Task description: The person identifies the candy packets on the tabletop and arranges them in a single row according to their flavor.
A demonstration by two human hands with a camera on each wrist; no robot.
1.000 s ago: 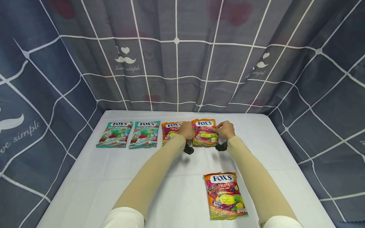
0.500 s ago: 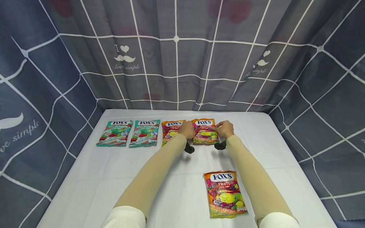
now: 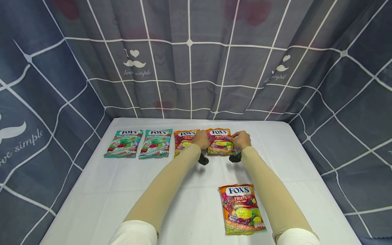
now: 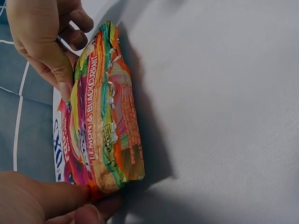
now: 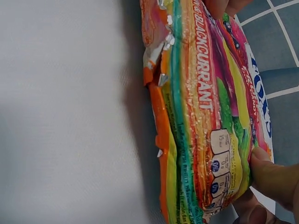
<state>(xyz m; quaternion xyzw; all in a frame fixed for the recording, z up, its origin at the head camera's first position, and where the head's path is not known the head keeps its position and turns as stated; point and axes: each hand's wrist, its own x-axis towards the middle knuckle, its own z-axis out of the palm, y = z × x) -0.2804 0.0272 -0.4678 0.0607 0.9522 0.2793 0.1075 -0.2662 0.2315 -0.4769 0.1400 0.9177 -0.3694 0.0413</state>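
An orange bag of Fox's fruit candy point(image 3: 219, 144) lies at the back of the table, right end of the row. My left hand point(image 3: 200, 139) holds its left edge, and my right hand point(image 3: 242, 139) pinches the right edge between thumb and fingers. In the left wrist view, the left thumb and fingers point(image 4: 60, 196) grip one bottom corner of the candy bag point(image 4: 88, 116). The right wrist view has the right thumb point(image 5: 264, 161) pressed on the front face, fingers beneath. Another orange candy bag point(image 3: 182, 144) sits immediately left, partly hidden by my left hand.
Two green Mint Blossom candy bags point(image 3: 124, 144) point(image 3: 155, 144) continue the row leftward. A third orange candy bag point(image 3: 242, 209) lies near the front, beside my right forearm. Grey checked curtains point(image 3: 171, 68) surround the white-covered table point(image 3: 107, 190) at back and sides.
The hands keep their hold at the same place on the back candy bag. The right hand has shifted very slightly left; the other bags stay where they were.
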